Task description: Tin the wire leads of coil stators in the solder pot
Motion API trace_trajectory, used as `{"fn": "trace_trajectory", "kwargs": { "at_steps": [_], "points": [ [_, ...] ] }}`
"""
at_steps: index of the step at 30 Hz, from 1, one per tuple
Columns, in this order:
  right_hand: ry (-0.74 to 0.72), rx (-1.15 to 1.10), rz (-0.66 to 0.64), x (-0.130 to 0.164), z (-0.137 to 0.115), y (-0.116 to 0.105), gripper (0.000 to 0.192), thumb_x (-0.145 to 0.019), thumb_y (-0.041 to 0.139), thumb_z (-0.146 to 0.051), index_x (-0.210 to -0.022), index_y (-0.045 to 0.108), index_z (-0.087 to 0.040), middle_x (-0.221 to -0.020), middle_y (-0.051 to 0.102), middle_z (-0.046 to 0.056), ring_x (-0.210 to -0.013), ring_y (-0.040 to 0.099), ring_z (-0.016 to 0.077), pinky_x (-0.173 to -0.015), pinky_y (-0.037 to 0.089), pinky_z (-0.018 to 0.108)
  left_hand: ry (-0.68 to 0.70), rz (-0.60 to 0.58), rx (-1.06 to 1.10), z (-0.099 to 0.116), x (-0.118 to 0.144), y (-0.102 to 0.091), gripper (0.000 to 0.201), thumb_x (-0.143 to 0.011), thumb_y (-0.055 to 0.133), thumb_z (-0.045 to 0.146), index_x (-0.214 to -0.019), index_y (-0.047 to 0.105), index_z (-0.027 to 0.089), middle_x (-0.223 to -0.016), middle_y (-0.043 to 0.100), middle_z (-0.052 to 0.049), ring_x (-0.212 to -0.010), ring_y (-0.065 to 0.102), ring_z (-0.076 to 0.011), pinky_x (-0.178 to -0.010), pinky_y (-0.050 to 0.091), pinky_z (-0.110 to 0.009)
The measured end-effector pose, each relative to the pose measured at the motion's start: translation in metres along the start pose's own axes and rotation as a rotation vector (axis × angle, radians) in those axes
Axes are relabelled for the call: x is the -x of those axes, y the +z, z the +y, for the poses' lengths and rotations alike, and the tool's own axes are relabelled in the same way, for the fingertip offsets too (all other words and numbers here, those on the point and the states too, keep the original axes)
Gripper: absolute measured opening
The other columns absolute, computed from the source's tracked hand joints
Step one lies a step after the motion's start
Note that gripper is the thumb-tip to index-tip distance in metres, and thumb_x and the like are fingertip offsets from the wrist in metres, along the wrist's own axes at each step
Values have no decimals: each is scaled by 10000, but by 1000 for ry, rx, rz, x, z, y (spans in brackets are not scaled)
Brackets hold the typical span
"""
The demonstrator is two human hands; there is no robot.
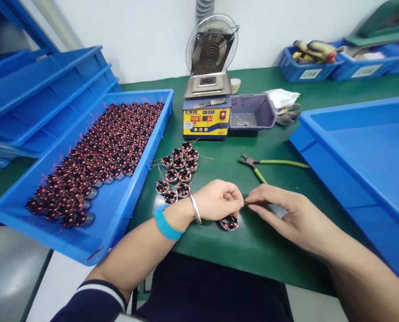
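Note:
My left hand (219,200) is closed over a small round wound coil (229,222) that rests on the green table (253,241) near its front edge. My right hand (286,210) pinches a thin wire end between thumb and forefinger, right beside the left hand's fingertips. A cluster of several similar coils (177,172) with red wire leads lies on the table just left of and behind my left hand. My left wrist wears a blue band and a metal bangle.
A blue tray (119,210) full of coils sits tilted at left, with stacked blue trays behind it. A solder pot (206,112) with a fan stands at the back, a purple bin (251,112) beside it. Green-handled cutters (269,166) lie mid-table. A large blue tray (370,156) is at right.

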State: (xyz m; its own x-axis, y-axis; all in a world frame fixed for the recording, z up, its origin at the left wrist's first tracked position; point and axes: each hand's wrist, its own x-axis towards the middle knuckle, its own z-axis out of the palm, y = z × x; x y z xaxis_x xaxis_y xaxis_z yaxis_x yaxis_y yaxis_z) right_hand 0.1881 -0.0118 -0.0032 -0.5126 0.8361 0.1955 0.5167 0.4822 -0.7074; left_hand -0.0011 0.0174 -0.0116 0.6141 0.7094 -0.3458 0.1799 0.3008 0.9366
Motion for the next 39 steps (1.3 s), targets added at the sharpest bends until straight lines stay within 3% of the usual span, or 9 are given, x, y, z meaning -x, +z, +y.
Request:
{"fn": "trace_trajectory", "kwargs": {
  "at_steps": [9, 12, 15, 17, 21, 25, 33, 36, 39],
  "points": [
    [-4, -2, 64, 11, 6, 8, 164, -912, 553, -318, -864, 697, -255, -841, 702, 57, -731, 666, 181, -670, 528, 290, -16, -14, -57, 1, 2, 3, 136, -730, 554, 28, -645, 549, 134, -498, 558, 42, -453, 501, -49, -449, 360, -142],
    [174, -149, -32, 7, -1, 8, 256, -907, 538, -393, -762, 661, -222, -729, 686, 60, -642, 645, 171, -606, 519, 282, 36, -1, -126, 1, 4, 4, 142, -722, 560, 25, -640, 539, 139, -499, 525, 58, -443, 454, -36, -429, 338, -138],
    [450, -474, -193, 4, -8, 8, 388, -879, 534, -516, -656, 541, -199, -559, 611, 26, -506, 602, 147, -508, 497, 257, 89, -18, -172, 1, 6, 5, 154, -713, 564, 15, -634, 529, 142, -499, 495, 73, -447, 425, -28, -432, 342, -134],
    [495, -557, -231, 6, -10, 9, 402, -872, 537, -537, -663, 529, -193, -543, 600, 19, -483, 595, 142, -486, 492, 249, 77, -44, -173, 2, 6, 5, 148, -718, 569, 19, -641, 531, 140, -505, 504, 71, -450, 434, -31, -435, 356, -136],
    [166, -95, 21, 20, -8, 14, 192, -887, 582, -359, -814, 625, -187, -685, 664, 42, -592, 630, 152, -547, 512, 260, 20, -86, -134, 1, 3, 3, 144, -731, 562, 27, -644, 532, 138, -501, 540, 55, -446, 470, -43, -435, 364, -142],
    [-173, 305, 286, 32, -6, 22, 57, -915, 559, -188, -896, 608, -210, -820, 690, 51, -707, 670, 154, -634, 531, 259, 1, -96, -95, 0, 2, 2, 138, -740, 558, 28, -652, 537, 133, -495, 553, 51, -442, 482, -39, -443, 362, -134],
    [-349, 568, 358, 35, -2, 28, 120, -922, 562, -121, -997, 629, -186, -925, 738, 80, -766, 706, 181, -697, 548, 294, 1, -97, -106, 4, 4, 3, 139, -743, 557, 37, -646, 531, 133, -486, 535, 58, -441, 468, -33, -438, 360, -131],
    [-229, 400, 319, 33, -6, 30, 134, -945, 516, -175, -930, 649, -188, -898, 741, 82, -746, 706, 172, -679, 551, 276, 26, -93, -116, 3, 5, 4, 130, -734, 564, 45, -646, 532, 134, -492, 518, 64, -434, 443, -27, -423, 344, -128],
    [150, -29, 196, 28, -12, 34, 287, -966, 467, -337, -752, 604, -203, -637, 680, 36, -552, 652, 143, -532, 516, 246, 43, -90, -129, 2, 6, 5, 123, -725, 571, 49, -649, 532, 137, -497, 505, 68, -433, 430, -28, -415, 342, -132]
  ]
}}
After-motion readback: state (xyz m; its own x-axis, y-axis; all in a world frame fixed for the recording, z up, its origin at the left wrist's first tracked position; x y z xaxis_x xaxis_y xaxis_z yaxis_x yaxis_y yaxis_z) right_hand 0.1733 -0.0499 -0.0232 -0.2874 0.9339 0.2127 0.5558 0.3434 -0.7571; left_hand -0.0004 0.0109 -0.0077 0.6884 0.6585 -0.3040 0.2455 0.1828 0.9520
